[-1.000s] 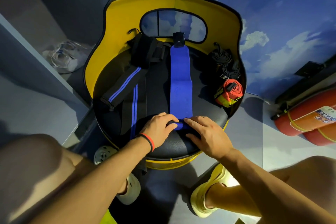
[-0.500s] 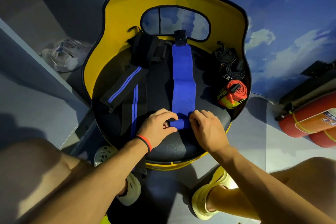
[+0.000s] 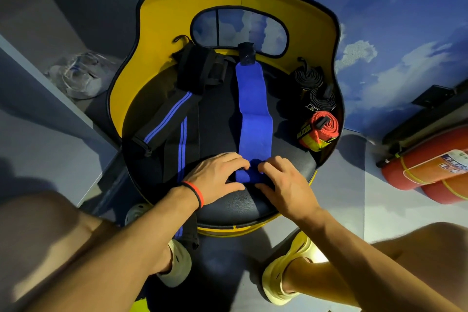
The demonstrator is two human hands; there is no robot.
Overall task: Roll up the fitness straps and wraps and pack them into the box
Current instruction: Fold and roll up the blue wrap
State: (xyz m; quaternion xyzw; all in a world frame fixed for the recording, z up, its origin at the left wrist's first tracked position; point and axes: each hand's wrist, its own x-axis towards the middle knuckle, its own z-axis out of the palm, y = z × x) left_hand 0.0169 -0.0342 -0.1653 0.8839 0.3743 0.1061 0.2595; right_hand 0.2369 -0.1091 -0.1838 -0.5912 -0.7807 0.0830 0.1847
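A blue wrap (image 3: 253,109) lies lengthwise down the middle of the black seat (image 3: 243,208), its near end rolled into a small blue roll (image 3: 247,176). My left hand (image 3: 215,177) grips the roll's left end and my right hand (image 3: 283,185) grips its right end, fingers curled over the top. Left of it lie black wraps with blue stripes (image 3: 174,119), one hanging over the seat's front edge. Two black rolled straps (image 3: 314,88) and a red and yellow rolled wrap (image 3: 320,130) sit at the seat's right side. No box is visible.
The seat has a yellow curved backrest (image 3: 162,38) with an oval opening. Red fire extinguishers (image 3: 430,170) lie on the floor at right. A grey ledge with a clear plastic bag (image 3: 78,76) is at left. My knees and yellow slippers (image 3: 286,276) are below.
The blue roll has grown thicker and moved slightly up the wrap as both hands turned it away from me. The flat part of the wrap is shorter.
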